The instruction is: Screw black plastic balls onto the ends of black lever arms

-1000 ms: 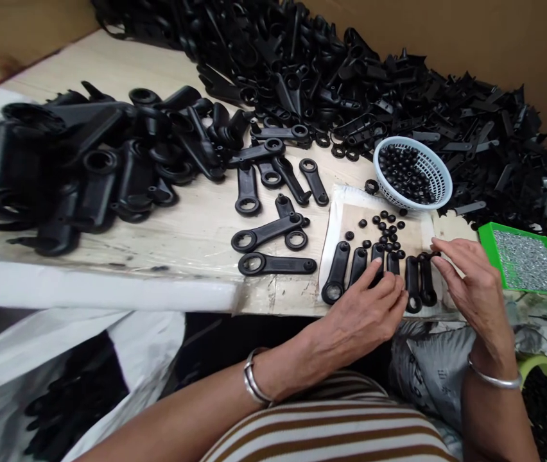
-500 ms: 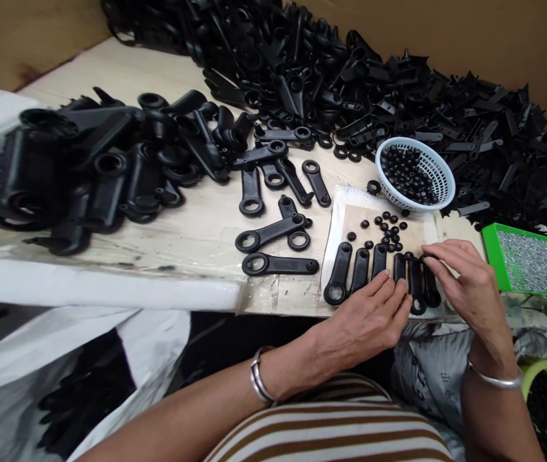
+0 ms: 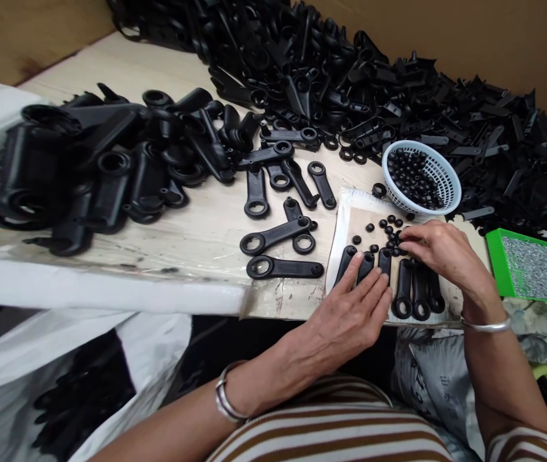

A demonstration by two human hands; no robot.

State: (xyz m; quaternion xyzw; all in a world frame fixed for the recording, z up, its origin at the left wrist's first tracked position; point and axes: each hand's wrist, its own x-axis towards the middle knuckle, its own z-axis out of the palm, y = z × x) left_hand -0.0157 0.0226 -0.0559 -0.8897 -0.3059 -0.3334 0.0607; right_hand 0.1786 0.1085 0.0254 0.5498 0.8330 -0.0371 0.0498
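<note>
A row of black plastic crank arms (image 3: 403,292), each with a ring at one end, lies on a white-edged mat (image 3: 335,247) at the table's front. My left hand (image 3: 348,308) rests flat over the left ones, fingers stretched out, hiding their ring ends. Behind the row lies a cluster of small round black beads (image 3: 391,230). My right hand (image 3: 440,253) is at the cluster's right side, thumb and forefinger closing round a bead (image 3: 399,235). Its fingers partly cover the tops of the right-hand arms.
A pale blue basket (image 3: 452,168) of black beads stands behind the mat. To the right is a green tray (image 3: 496,256) of small silvery metal pieces. Loose crank arms (image 3: 286,267) lie left of the mat. A large heap of black parts (image 3: 379,90) fills the back.
My right hand has moved left and back from the right-hand arms to the bead cluster. My left hand has slid left, uncovering the right-hand arms' ring ends.
</note>
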